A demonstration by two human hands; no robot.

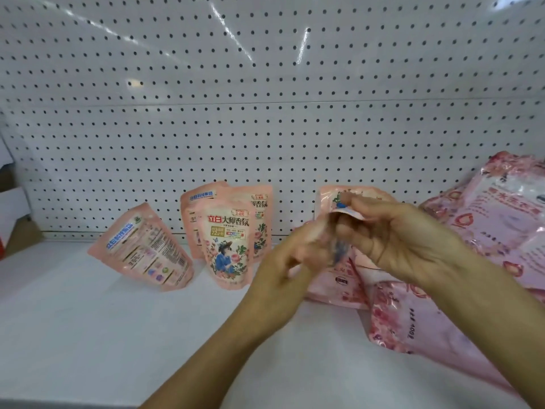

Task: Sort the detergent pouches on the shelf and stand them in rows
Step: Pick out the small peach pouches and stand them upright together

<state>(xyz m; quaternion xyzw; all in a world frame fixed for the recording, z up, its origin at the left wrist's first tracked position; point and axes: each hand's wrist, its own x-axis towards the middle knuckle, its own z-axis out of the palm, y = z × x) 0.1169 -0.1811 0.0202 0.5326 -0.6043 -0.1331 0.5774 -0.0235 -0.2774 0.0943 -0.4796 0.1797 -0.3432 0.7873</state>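
We count three small peach pouches standing upright (225, 246), a fourth tipped over (144, 249), a fifth in our two hands (339, 202), and several larger pink bags (486, 225), their number unclear.

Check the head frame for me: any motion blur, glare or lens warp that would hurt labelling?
Head view: left hand is motion-smeared, fingers indistinct; right hand is sharper. Bright glare streaks on the pegboard top centre, and sheen on the glossy pink bags at right. Wide-angle bowing curves the pegboard hole rows. The front standing pouch has readable print.
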